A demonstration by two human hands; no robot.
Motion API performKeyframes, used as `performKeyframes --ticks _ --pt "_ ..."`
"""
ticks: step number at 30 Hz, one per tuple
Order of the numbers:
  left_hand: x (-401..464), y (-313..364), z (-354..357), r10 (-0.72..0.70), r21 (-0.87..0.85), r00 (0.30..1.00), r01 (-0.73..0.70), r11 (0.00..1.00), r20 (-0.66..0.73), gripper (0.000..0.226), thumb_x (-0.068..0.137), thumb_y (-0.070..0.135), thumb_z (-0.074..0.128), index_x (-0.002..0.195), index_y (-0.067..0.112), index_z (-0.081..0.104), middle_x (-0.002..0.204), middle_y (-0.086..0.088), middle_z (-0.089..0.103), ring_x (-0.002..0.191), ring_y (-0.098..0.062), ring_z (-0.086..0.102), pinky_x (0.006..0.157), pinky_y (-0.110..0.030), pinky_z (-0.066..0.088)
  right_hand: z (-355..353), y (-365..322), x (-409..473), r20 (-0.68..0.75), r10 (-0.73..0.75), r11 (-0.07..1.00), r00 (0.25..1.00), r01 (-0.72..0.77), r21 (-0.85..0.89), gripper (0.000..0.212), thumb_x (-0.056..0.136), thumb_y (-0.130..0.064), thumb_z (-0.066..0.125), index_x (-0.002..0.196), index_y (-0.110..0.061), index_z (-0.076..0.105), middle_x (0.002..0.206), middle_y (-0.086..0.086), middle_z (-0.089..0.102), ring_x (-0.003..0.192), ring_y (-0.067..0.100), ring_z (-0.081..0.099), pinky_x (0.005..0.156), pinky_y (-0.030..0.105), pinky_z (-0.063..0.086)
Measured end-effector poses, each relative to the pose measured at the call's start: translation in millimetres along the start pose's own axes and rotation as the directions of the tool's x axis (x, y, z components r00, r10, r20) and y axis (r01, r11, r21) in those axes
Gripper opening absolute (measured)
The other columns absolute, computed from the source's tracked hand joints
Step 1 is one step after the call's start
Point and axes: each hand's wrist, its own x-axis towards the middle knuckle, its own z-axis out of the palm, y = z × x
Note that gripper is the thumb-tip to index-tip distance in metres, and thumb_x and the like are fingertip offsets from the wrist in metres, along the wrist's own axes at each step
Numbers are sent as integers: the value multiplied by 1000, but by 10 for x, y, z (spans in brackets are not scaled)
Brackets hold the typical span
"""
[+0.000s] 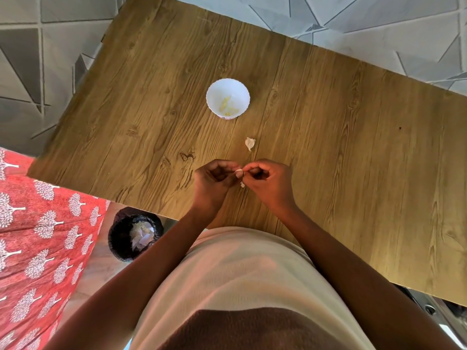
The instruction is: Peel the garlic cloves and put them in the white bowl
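Over the near part of the wooden table [328, 147], my left hand [212, 184] and my right hand [267, 180] meet, fingers curled. Between their fingertips they pinch a small garlic clove [239, 172] with pale skin on it. A scrap of white skin [242, 184] shows just below the clove, between the hands. An unpeeled clove [250, 143] lies on the table just beyond the hands. Further back stands the white bowl [236, 88], holding several peeled yellowish cloves [227, 107].
A black bin [121, 236] with white garlic skins inside sits on the floor at the table's near left edge. Red patterned cloth [38, 236] fills the left side. Grey tiled floor surrounds the table's far edges.
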Motion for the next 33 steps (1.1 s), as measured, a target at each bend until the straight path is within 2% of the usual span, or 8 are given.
performKeyframes --ticks 3,8,14,18,22,27,30,33 --pt "12 7 -19 52 129 999 -54 990 15 25 83 -2 83 105 -5 72 96 -12 78 92 -23 76 83 -36 64 -26 21 18 26 -72 995 997 74 -60 11 79 -9 82 90 -9 80 80 -2 72 69 10 67 63 31 58" --pt "36 -44 -70 228 459 967 -256 851 115 19 84 4 83 100 7 74 92 1 76 85 -10 75 77 -31 64 -95 82 65 103 -208 949 973 226 -218 15 78 -5 78 92 -4 79 82 5 70 68 12 64 62 29 55" --pt "15 -44 -54 247 515 960 -280 810 133 23 84 0 80 101 14 73 94 5 77 86 -7 75 77 -31 64 -114 128 96 46 -184 958 982 190 -217 16 85 -1 75 100 -4 79 87 5 71 75 13 68 70 24 57" --pt "21 -53 -58 225 495 968 -250 832 112 22 83 -1 80 99 13 73 92 6 76 84 -9 75 77 -29 63 -128 264 81 158 -97 940 983 142 -309 21 88 4 71 104 -6 79 88 6 68 75 8 60 72 6 40" --pt "32 -57 -74 206 472 973 -232 850 108 22 83 -2 81 99 12 74 93 4 76 85 -10 74 76 -26 62 -123 329 52 283 -49 930 958 147 -336 25 87 6 69 104 -9 80 89 5 67 79 13 61 71 21 46" --pt "61 -94 -105 225 494 972 -228 839 67 19 85 1 81 100 11 78 96 0 76 85 -6 72 76 -19 58 -136 281 67 236 -53 943 970 126 -309 15 81 2 79 87 -12 79 84 3 68 74 14 64 69 30 54" --pt "90 -128 -149 281 558 958 -264 787 58 16 85 3 81 100 8 79 93 5 74 84 4 69 75 -12 54 -78 322 68 304 -83 933 949 181 -310 25 83 10 69 98 -7 80 89 6 66 79 17 64 70 30 53" --pt "167 -145 -219 351 625 936 -277 730 5 15 86 0 78 98 9 79 93 2 75 80 -2 69 72 -14 53 -56 330 52 283 -81 932 956 174 -319 27 85 8 69 104 -8 79 95 4 66 84 16 65 76 33 57"
